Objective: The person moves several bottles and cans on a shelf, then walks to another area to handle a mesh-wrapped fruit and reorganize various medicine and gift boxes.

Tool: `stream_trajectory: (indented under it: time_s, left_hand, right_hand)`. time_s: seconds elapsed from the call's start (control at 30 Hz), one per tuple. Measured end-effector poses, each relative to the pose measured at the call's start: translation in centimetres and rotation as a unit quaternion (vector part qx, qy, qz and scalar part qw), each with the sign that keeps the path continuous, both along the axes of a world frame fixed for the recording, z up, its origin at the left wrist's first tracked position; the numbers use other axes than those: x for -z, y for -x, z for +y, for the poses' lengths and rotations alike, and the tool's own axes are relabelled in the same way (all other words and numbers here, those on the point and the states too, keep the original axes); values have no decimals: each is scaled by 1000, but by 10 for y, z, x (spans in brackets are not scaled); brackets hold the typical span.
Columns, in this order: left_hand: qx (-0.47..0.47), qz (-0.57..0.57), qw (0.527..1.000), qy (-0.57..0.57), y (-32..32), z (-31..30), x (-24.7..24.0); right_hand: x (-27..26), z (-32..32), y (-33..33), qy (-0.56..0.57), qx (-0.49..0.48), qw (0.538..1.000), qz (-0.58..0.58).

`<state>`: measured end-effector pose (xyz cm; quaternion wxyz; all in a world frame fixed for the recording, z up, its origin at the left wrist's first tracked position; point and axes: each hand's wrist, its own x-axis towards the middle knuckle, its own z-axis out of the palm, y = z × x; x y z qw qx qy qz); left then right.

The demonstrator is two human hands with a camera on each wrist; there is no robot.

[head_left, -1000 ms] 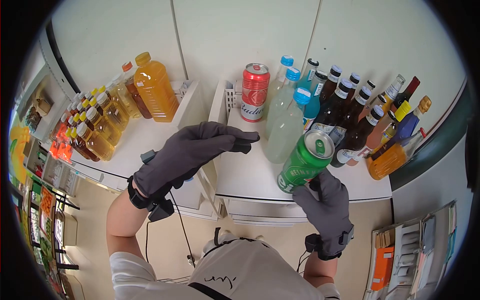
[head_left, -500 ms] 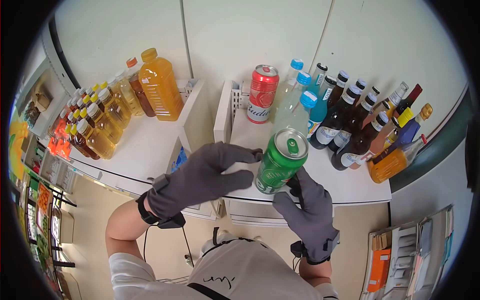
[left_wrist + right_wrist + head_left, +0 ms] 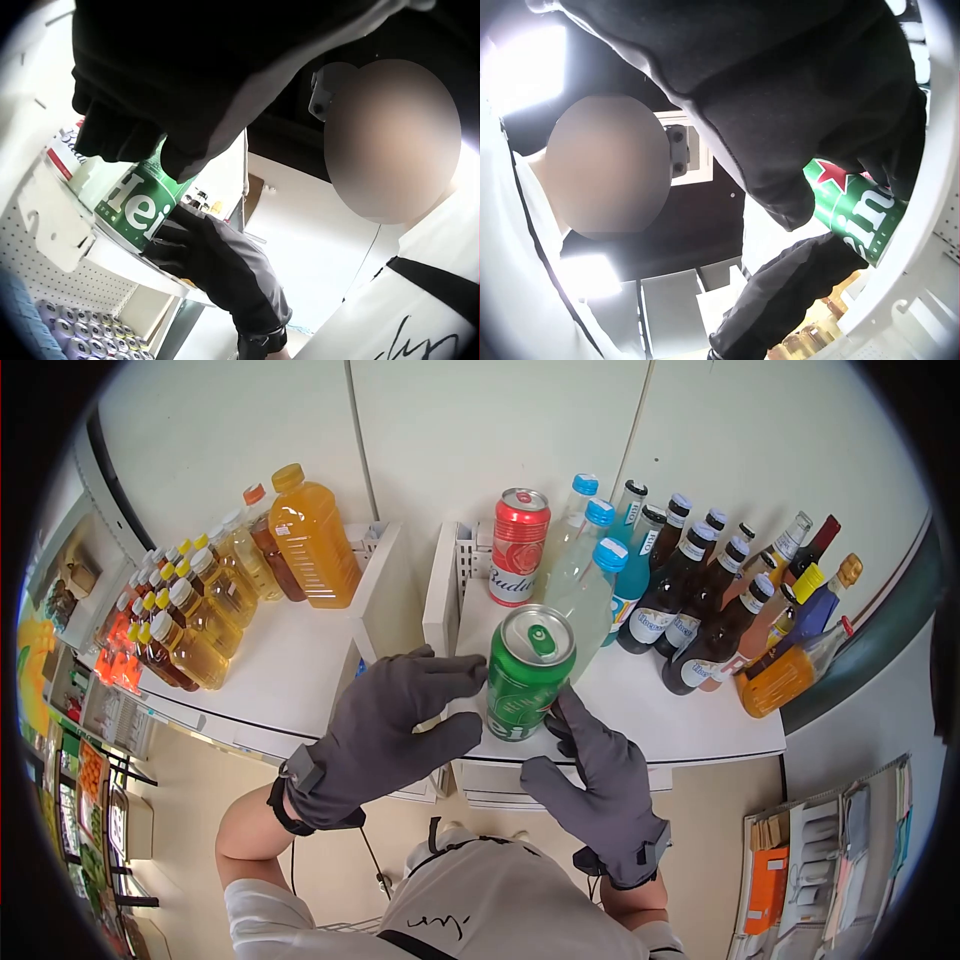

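Observation:
A green Heineken can (image 3: pixel 528 685) stands upright at the counter's front edge, its lower part facing the left wrist view as well (image 3: pixel 139 208). The gloved left hand (image 3: pixel 392 735) is at the can's left, thumb and fingers apart, fingertips close to its side; contact cannot be told. On the can's right is the gloved right hand (image 3: pixel 605 790), its fingers against or very near the side and its thumb spread away below. In the right wrist view, the can (image 3: pixel 855 214) shows between the right hand (image 3: pixel 802 97) and the left hand (image 3: pixel 791 296).
A red Budweiser can (image 3: pixel 518 550) stands behind, by a white divider (image 3: pixel 443 595). Blue-capped bottles (image 3: pixel 590 595) are just behind and right of the green can, with dark bottles (image 3: pixel 655 605) further right. Amber bottles (image 3: pixel 200 622) and a large juice bottle (image 3: pixel 312 545) stand left.
The green can has moved left along the counter's front, and the right hand has moved left with it. The left hand has come lower, its thumb now parted from its fingers.

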<state>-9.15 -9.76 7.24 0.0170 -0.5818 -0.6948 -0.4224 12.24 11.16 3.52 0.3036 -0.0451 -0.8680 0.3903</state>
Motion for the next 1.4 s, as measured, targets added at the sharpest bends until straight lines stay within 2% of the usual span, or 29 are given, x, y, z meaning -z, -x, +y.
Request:
stream_trajectory:
  time_s: [0.07,0.1,0.17,0.23,0.33,0.47,0.6,0.73,0.87,1.0,1.17,1.23,1.4]
  left_hand:
    - [6,3,1000,-2,3,-5,4]
    - [6,4,1000,-3,2,-5,0]
    - [66,42,995,57,-6,-6,-19]
    - [96,59,990,89,-11,-5,-20]
    - [60,71,993,69,-14,-3,-7]
    - [31,125,983,133,-10,2,-22]
    - [-11,156,980,123,-4,6,-18]
    - [-32,183,976,118,4,15,-15]
    - [-25,218,970,103,9,25,-17]
    - [6,244,957,160,14,36,-24]
    - [10,263,953,148,13,47,-11]
    - [-25,255,953,159,11,53,-7]
    - [-74,281,945,153,11,63,-1]
  right_hand:
    - [-8,0,-4,-20,12,1000,9]
    - [-19,-1,-9,-32,-16,999,-11]
    - [-34,-3,-17,-54,-71,995,-54]
    - [-35,-5,-9,-60,-87,992,-66]
    - [-38,-6,9,-79,-115,986,-86]
    - [-25,1,30,-127,-128,983,-21]
    - [-22,8,51,-119,-141,983,-1]
    - [-21,8,63,-141,-121,982,-25]
    - [-12,5,63,-155,-65,986,23]
    - [-12,11,49,-132,-73,988,30]
    - [-12,13,32,-81,-79,993,-35]
    - [-12,13,28,-32,-87,994,-61]
    - [-9,14,26,-19,-102,994,-34]
